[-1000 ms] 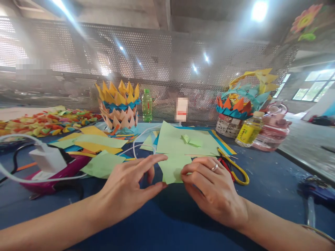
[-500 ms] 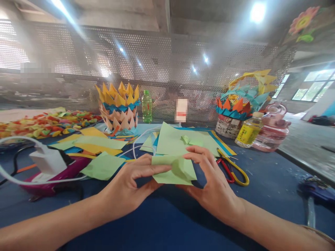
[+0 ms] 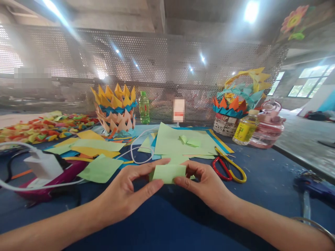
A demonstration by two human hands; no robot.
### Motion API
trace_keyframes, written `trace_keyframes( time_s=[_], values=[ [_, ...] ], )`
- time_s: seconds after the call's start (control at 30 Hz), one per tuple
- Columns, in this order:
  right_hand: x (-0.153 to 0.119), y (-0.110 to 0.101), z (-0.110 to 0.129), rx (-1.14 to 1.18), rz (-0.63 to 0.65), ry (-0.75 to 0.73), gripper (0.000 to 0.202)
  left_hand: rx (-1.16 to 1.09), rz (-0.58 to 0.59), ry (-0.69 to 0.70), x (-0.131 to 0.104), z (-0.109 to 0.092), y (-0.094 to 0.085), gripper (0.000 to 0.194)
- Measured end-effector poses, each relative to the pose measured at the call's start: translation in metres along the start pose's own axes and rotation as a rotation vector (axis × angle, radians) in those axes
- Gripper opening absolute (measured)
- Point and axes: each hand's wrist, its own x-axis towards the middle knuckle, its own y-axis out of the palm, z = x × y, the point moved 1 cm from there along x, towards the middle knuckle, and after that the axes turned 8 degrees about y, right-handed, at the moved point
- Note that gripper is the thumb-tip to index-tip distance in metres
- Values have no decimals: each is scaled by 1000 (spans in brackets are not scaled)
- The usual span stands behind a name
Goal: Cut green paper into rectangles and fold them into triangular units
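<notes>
Between my two hands is a small piece of light green paper (image 3: 169, 173), its near edge folded up into a flap that faces me. My left hand (image 3: 136, 186) grips its left end, thumb on the near side and fingers behind. At the right end my right hand (image 3: 201, 183) pinches it the same way, thumb near the lower corner. Just beyond lies a stack of larger green sheets (image 3: 167, 144) with small folded green pieces (image 3: 192, 142) on top. Scissors (image 3: 230, 169) with red and yellow handles rest right of my right hand.
Left stand a white charger (image 3: 43, 165) on a purple power strip (image 3: 60, 177), a loose green sheet (image 3: 102, 168) and a heap of colourful folded pieces (image 3: 47, 127). Folded-paper baskets (image 3: 115, 115), a green bottle (image 3: 144, 108), a yellow-labelled bottle (image 3: 245, 129) and a pink jug (image 3: 268, 127) stand behind. A glue gun (image 3: 314, 188) lies right.
The green paper has been folded over toward me, so its near part now forms a flap. My right hand has closed from spread fingers to a pinch on it.
</notes>
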Motion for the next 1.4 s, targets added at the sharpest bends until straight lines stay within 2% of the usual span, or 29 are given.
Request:
trace_keyframes(
  time_s=[0.13,0.23,0.3,0.4,0.53,0.83,1.4],
  values=[
    [1,-1,0,-34,-60,-26,13,-147,-52,-212,-1,3,4,63],
    [0,0,0,-54,-67,-31,10,-292,-30,-372,3,3,6,63],
    [-1,0,1,-72,-77,-33,10,-351,-13,-414,7,4,6,53],
    [-1,0,0,-103,-87,-28,12,-398,8,-433,11,5,5,35],
    [-2,-1,-1,-134,-97,-35,17,-419,24,-436,12,4,4,27],
    [0,-1,-2,-156,-80,-31,21,-454,32,-451,11,2,5,25],
    [0,0,-4,-210,-101,23,27,-377,67,-491,7,6,6,27]
  ],
)
